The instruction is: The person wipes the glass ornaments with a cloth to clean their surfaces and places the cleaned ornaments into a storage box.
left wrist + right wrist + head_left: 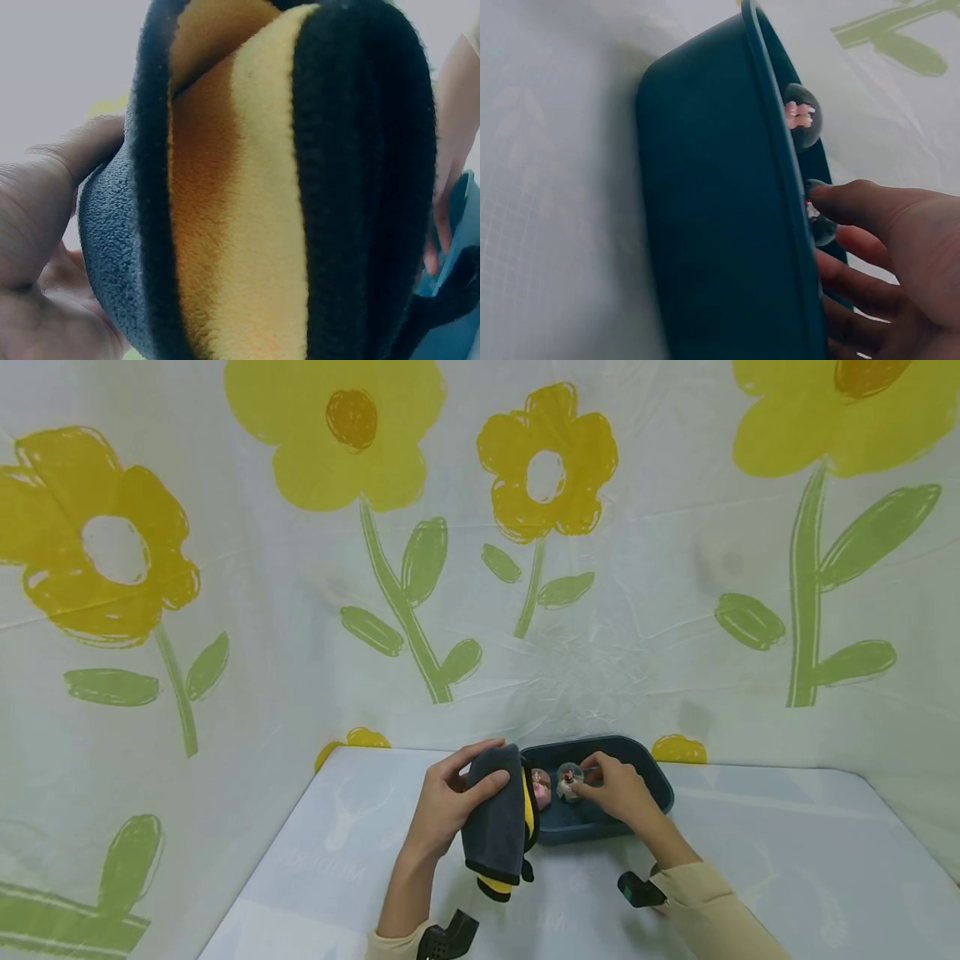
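My left hand (442, 810) grips a folded towel (492, 814), dark grey outside and yellow inside with black edging, thumb in front. It hangs just left of a dark blue plastic basin (600, 833). In the left wrist view the yellow lining of the towel (240, 202) shows between dark edges. Inside the basin, my right hand (622, 789) pinches a small snow globe (568, 781) with a white base and a red detail. To its left stands a second snow globe (540, 789) with a pink figure, partly behind the towel.
A pale, faintly printed table (750, 843) lies under the basin. Behind it hangs a white curtain (637, 568) with large yellow flowers. Black wrist devices sit on the left sleeve (397, 943) and the right sleeve (697, 893).
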Demonstrator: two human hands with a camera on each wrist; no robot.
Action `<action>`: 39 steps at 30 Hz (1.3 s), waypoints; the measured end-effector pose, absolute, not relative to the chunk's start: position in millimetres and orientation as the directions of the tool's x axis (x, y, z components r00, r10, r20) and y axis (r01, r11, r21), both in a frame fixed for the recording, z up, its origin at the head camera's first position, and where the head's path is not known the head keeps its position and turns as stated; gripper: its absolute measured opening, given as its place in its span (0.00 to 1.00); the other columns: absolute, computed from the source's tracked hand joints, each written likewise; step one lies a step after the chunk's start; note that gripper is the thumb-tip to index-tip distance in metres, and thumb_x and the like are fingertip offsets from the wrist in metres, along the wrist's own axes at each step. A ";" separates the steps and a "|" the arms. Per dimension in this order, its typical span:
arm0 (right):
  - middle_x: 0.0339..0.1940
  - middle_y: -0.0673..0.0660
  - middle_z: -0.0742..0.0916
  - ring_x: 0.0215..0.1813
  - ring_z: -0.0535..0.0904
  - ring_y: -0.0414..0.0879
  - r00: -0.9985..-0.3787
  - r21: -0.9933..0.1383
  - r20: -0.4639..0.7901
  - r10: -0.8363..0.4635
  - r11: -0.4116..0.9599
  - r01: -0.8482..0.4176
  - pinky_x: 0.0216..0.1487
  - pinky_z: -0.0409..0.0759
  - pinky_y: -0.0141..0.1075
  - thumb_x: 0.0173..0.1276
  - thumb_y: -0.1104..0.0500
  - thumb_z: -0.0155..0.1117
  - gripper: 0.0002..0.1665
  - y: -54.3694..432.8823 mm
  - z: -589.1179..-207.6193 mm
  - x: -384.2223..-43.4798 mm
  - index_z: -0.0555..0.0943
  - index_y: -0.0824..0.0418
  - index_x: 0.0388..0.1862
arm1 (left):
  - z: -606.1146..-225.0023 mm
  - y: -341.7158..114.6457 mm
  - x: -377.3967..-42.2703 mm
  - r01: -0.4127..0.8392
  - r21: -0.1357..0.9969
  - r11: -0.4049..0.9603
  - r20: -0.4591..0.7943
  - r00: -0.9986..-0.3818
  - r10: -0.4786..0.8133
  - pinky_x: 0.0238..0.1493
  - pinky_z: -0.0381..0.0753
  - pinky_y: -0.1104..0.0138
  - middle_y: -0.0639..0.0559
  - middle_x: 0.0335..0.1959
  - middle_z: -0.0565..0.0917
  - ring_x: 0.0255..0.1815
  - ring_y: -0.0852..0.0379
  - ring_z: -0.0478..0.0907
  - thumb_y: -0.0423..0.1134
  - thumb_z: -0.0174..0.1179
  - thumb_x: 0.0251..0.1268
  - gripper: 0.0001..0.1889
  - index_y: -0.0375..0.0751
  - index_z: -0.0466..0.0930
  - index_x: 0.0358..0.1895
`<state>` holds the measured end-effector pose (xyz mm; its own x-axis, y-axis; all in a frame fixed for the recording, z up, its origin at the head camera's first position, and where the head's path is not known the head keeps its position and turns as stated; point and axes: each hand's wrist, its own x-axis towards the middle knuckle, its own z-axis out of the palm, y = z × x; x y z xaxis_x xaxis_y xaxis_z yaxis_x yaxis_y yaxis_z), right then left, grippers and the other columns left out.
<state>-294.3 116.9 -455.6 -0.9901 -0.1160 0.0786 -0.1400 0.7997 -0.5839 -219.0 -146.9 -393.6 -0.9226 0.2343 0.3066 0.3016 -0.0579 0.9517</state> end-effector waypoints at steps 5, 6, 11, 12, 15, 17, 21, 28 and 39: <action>0.31 0.52 0.88 0.33 0.81 0.43 -0.986 -0.579 0.101 -0.135 0.797 -0.169 0.35 0.79 0.40 0.61 0.53 0.72 0.16 118.6 -451.7 -288.9 0.82 0.61 0.44 | -393.8 -146.4 -218.4 0.300 0.952 -0.052 0.304 -0.924 0.234 0.37 0.87 0.62 0.40 0.55 0.82 0.38 0.53 0.87 0.35 0.64 0.65 0.22 0.47 0.78 0.62; 0.31 0.52 0.88 0.32 0.81 0.43 -0.985 -0.579 0.101 -0.137 0.797 -0.170 0.34 0.78 0.39 0.62 0.54 0.72 0.16 118.9 -451.1 -287.7 0.83 0.61 0.44 | -393.9 -146.3 -218.4 0.300 0.953 -0.051 0.303 -0.924 0.234 0.37 0.87 0.62 0.40 0.55 0.82 0.38 0.53 0.87 0.35 0.64 0.65 0.22 0.47 0.78 0.62; 0.32 0.51 0.88 0.33 0.80 0.42 -0.985 -0.584 0.096 -0.142 0.794 -0.172 0.33 0.79 0.38 0.62 0.53 0.72 0.13 120.0 -446.8 -280.8 0.83 0.58 0.42 | -393.8 -146.1 -218.5 0.298 0.953 -0.048 0.301 -0.925 0.231 0.37 0.87 0.62 0.40 0.55 0.82 0.38 0.53 0.87 0.35 0.64 0.65 0.21 0.50 0.79 0.62; 0.32 0.51 0.88 0.33 0.80 0.42 -0.984 -0.582 0.101 -0.145 0.794 -0.177 0.33 0.78 0.38 0.62 0.53 0.72 0.13 120.6 -445.7 -279.4 0.83 0.58 0.42 | -393.7 -146.2 -218.6 0.298 0.953 -0.048 0.301 -0.925 0.231 0.37 0.87 0.62 0.40 0.55 0.82 0.38 0.53 0.87 0.35 0.64 0.65 0.21 0.50 0.79 0.62; 0.33 0.49 0.89 0.34 0.81 0.41 -0.978 -0.581 0.141 -0.153 0.787 -0.207 0.35 0.79 0.38 0.62 0.53 0.72 0.12 123.3 -443.5 -275.8 0.83 0.56 0.41 | -393.6 -146.5 -218.4 0.298 0.953 -0.047 0.301 -0.926 0.230 0.37 0.87 0.61 0.40 0.55 0.82 0.38 0.53 0.87 0.35 0.64 0.65 0.21 0.50 0.79 0.62; 0.32 0.49 0.89 0.34 0.82 0.41 -0.972 -0.581 0.180 -0.153 0.780 -0.231 0.35 0.79 0.38 0.61 0.53 0.72 0.11 125.8 -442.7 -272.9 0.83 0.56 0.39 | -393.4 -146.8 -218.3 0.298 0.954 -0.046 0.300 -0.926 0.229 0.37 0.87 0.62 0.40 0.55 0.82 0.38 0.53 0.87 0.36 0.64 0.65 0.22 0.49 0.79 0.62; 0.31 0.49 0.89 0.34 0.82 0.41 -0.955 -0.580 0.257 -0.146 0.768 -0.273 0.36 0.80 0.38 0.61 0.55 0.72 0.09 130.3 -441.9 -267.3 0.83 0.56 0.37 | -393.0 -147.3 -218.1 0.295 0.955 -0.043 0.297 -0.928 0.225 0.37 0.87 0.62 0.39 0.54 0.82 0.37 0.53 0.87 0.36 0.64 0.65 0.22 0.45 0.78 0.63; 0.31 0.49 0.88 0.32 0.79 0.38 -0.935 -0.565 0.321 -0.152 0.761 -0.318 0.35 0.79 0.32 0.60 0.56 0.73 0.08 137.2 -438.2 -253.0 0.84 0.56 0.36 | -393.0 -147.5 -218.1 0.288 0.957 -0.044 0.290 -0.930 0.226 0.37 0.87 0.62 0.40 0.54 0.82 0.37 0.53 0.87 0.36 0.65 0.65 0.23 0.45 0.77 0.63; 0.30 0.46 0.88 0.30 0.80 0.36 -0.929 -0.584 0.351 -0.119 0.748 -0.317 0.34 0.79 0.28 0.60 0.55 0.74 0.09 146.4 -442.2 -236.6 0.83 0.54 0.36 | -393.0 -146.1 -218.3 0.290 0.956 -0.040 0.292 -0.930 0.222 0.37 0.87 0.62 0.40 0.55 0.82 0.38 0.53 0.87 0.36 0.65 0.64 0.22 0.48 0.78 0.62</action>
<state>-236.6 146.4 -442.2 -0.9286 -0.1193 0.3513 -0.3168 0.7476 -0.5837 -218.3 -146.1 -393.0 -0.9304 0.2216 0.2918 0.2903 -0.0402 0.9561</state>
